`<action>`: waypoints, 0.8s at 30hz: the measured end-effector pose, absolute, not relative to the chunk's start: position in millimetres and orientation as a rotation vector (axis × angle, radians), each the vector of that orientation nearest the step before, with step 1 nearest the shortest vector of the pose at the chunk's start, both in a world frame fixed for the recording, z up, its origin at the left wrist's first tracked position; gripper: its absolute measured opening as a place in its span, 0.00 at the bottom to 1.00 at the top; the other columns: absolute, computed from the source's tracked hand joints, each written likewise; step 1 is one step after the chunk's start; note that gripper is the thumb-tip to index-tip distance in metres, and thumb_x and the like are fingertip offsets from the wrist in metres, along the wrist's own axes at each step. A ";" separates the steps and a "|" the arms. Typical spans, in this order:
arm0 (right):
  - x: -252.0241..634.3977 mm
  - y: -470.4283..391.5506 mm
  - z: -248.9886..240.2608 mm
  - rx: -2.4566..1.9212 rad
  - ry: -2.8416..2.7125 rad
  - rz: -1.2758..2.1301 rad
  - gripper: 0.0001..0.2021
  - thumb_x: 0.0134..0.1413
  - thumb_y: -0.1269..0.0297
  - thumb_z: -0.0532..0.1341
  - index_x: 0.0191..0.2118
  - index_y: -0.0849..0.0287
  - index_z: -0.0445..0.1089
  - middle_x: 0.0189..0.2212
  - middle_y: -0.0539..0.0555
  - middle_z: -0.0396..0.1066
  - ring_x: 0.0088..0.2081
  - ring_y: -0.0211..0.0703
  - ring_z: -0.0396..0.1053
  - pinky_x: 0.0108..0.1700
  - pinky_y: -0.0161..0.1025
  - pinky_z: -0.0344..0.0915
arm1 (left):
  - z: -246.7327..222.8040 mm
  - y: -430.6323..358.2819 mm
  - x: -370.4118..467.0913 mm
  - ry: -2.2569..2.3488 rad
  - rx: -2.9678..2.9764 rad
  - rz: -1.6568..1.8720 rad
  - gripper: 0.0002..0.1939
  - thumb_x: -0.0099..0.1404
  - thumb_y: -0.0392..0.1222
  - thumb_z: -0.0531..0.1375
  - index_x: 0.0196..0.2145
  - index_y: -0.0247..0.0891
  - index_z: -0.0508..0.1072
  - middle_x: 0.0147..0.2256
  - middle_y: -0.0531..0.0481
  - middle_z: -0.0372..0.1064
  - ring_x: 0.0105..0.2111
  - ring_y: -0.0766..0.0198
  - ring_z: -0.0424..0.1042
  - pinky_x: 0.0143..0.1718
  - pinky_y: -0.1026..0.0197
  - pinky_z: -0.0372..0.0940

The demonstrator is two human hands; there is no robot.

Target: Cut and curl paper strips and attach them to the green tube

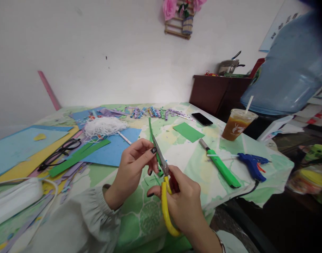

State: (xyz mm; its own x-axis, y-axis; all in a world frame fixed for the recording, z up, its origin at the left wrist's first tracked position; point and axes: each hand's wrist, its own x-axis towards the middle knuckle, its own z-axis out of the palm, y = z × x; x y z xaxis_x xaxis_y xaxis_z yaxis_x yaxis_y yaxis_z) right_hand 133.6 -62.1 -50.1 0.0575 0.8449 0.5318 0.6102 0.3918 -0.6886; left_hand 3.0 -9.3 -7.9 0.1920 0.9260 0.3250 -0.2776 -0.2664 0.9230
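Yellow-handled scissors [165,205] are in my right hand [183,200], with their blades pointing up and away, almost closed together. My left hand [136,167] pinches a narrow green paper strip [151,130] beside the blades. The strip's upper end rises past the scissor tips, and its lower part curls below my left fingers. Small dark green slivers lie on the tablecloth under my hands. Beyond them, a green paper rectangle [188,132] lies flat.
At right are a green lighter [224,170], a blue glue gun [252,165], an iced drink [237,124] and a phone [202,119]. At left are white string [104,127], glasses [59,154], coloured paper [15,138] and a white power strip [15,200]. Curled paper pieces [153,112] lie behind.
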 end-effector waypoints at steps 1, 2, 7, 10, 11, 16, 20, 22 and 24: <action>133.4 -62.1 -49.9 -1.307 -1.639 0.303 0.18 0.42 0.52 0.68 0.34 0.60 0.68 0.18 0.43 0.55 0.20 0.33 0.54 0.23 0.31 0.53 | -8.0 -9.1 3.0 0.693 1.336 1.345 0.04 0.61 0.38 0.59 0.29 0.37 0.66 0.18 0.57 0.64 0.16 0.70 0.66 0.16 0.69 0.56; 133.3 -62.0 -49.8 -1.307 -1.633 0.311 0.18 0.42 0.52 0.68 0.34 0.60 0.68 0.18 0.43 0.54 0.20 0.33 0.53 0.23 0.31 0.53 | -8.1 -9.0 3.0 0.697 1.336 1.343 0.04 0.61 0.38 0.59 0.29 0.37 0.66 0.18 0.57 0.64 0.16 0.70 0.66 0.16 0.69 0.56; 134.7 -59.5 -49.9 -1.308 -1.616 0.328 0.16 0.40 0.56 0.69 0.33 0.60 0.68 0.17 0.42 0.51 0.20 0.32 0.51 0.23 0.31 0.51 | -7.0 -7.3 2.7 0.722 1.344 1.335 0.05 0.61 0.38 0.59 0.28 0.37 0.66 0.17 0.58 0.63 0.16 0.70 0.66 0.16 0.69 0.56; 138.1 -57.2 -49.7 -1.301 -1.587 0.325 0.14 0.40 0.58 0.69 0.32 0.59 0.68 0.17 0.41 0.49 0.20 0.31 0.49 0.22 0.30 0.50 | -6.3 -6.6 2.0 0.726 1.349 1.329 0.06 0.61 0.38 0.58 0.27 0.37 0.66 0.16 0.57 0.64 0.16 0.71 0.65 0.17 0.69 0.56; 139.5 -56.6 -49.7 -1.299 -1.573 0.324 0.14 0.40 0.59 0.69 0.31 0.59 0.68 0.17 0.41 0.48 0.20 0.31 0.48 0.22 0.30 0.50 | -6.1 -6.5 1.6 0.726 1.349 1.326 0.06 0.61 0.38 0.58 0.27 0.37 0.66 0.16 0.57 0.64 0.16 0.71 0.65 0.17 0.69 0.56; 145.8 -55.0 -49.4 -1.305 -1.471 0.433 0.13 0.38 0.62 0.68 0.31 0.59 0.67 0.17 0.41 0.48 0.20 0.31 0.46 0.21 0.30 0.48 | -5.6 -5.8 -0.1 0.717 1.344 1.329 0.05 0.61 0.37 0.58 0.28 0.37 0.66 0.16 0.56 0.67 0.15 0.70 0.65 0.16 0.69 0.55; 150.7 -54.3 -47.5 -1.291 -1.360 0.631 0.14 0.38 0.62 0.68 0.33 0.59 0.68 0.19 0.43 0.52 0.21 0.31 0.49 0.21 0.30 0.50 | -5.0 -3.3 -1.0 0.738 1.313 1.352 0.03 0.60 0.36 0.59 0.29 0.36 0.67 0.16 0.56 0.68 0.14 0.70 0.64 0.15 0.69 0.54; 153.6 -53.5 -46.3 -1.250 -1.317 0.750 0.15 0.40 0.61 0.68 0.35 0.60 0.68 0.19 0.44 0.55 0.22 0.32 0.51 0.22 0.30 0.51 | -4.4 -1.7 -1.2 0.762 1.280 1.374 0.04 0.60 0.37 0.59 0.29 0.36 0.67 0.16 0.56 0.67 0.14 0.71 0.64 0.15 0.69 0.54; 156.2 -52.8 -45.3 -1.197 -1.273 0.905 0.14 0.44 0.59 0.65 0.36 0.61 0.68 0.18 0.44 0.55 0.20 0.31 0.51 0.20 0.30 0.50 | -3.9 -0.3 -1.4 0.768 1.246 1.396 0.04 0.60 0.37 0.58 0.28 0.36 0.67 0.15 0.57 0.66 0.13 0.71 0.63 0.15 0.69 0.53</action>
